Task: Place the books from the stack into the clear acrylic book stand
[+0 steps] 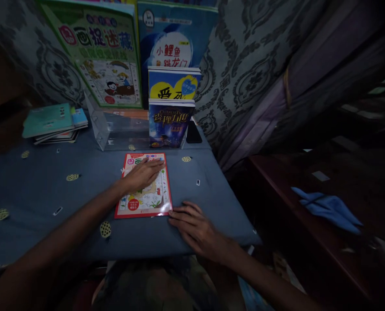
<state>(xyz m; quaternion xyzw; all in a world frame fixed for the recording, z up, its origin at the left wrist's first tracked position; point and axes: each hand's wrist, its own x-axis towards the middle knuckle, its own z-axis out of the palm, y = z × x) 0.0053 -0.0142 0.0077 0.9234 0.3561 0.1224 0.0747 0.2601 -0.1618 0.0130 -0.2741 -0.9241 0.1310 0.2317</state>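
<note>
A thin picture book (148, 205) with a red border lies flat on the blue-grey tablecloth (85, 203) in front of me. My left hand (143, 173) rests palm down across the upper part of its cover, fingers stretched out and covering some of the title. At the book's lower right corner, the fingertips of my right hand (195, 226) touch the edge; its fingers are extended and lie close to the cloth. Neither hand grips anything that I can see.
Behind the book a clear acrylic stand (124, 140) holds several upright books, among them a green picture book (104, 56) and a dark blue book (168, 123). A stack of books (49, 121) lies left. A black phone (193, 133) is beside the stand. A blue cloth (330, 209) lies right.
</note>
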